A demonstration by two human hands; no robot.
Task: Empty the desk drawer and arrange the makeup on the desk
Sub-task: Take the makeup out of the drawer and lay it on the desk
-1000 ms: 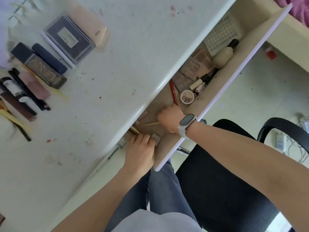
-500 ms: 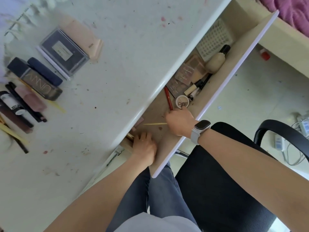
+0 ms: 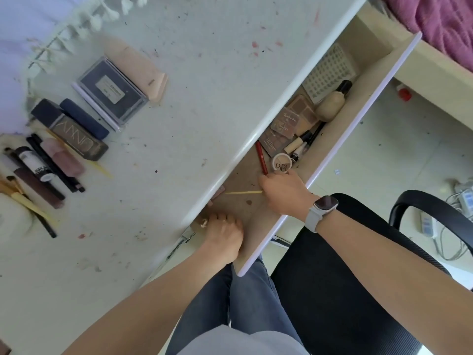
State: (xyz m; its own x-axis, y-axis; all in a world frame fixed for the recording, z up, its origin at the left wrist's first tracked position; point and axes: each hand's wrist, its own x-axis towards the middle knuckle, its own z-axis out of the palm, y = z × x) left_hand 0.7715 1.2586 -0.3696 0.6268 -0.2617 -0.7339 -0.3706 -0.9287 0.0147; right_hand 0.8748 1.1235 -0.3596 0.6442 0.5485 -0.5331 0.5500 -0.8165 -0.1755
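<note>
The desk drawer [image 3: 363, 98] stands pulled open. My right hand [image 3: 284, 193], with a watch on its wrist, grips a thin yellow stick [image 3: 243, 192]; its fingertips touch the lower end of a red pencil [image 3: 260, 156], beside a round PIPI compact [image 3: 281, 163]. Farther along lie eyeshadow palettes [image 3: 290, 121], small tubes [image 3: 298, 146], a beige foundation bottle [image 3: 330, 106] and a dotted white sheet [image 3: 330, 73]. My left hand [image 3: 222, 233] is at the drawer's near end, fingers curled round a small pale item [image 3: 204, 222], half hidden under the desk edge.
On the white desk [image 3: 204, 98], at the left, lie a dark palette case [image 3: 112, 90], a peach tube [image 3: 139, 69], a UNNY box [image 3: 76, 140], a navy tube [image 3: 84, 121], a pink tube [image 3: 62, 157] and several pencils. A black chair [image 3: 332, 290] is under me.
My right hand slid along the drawer, stick in its grip, up to the red pencil and compact. My left hand curled its fingers and edged in under the desk.
</note>
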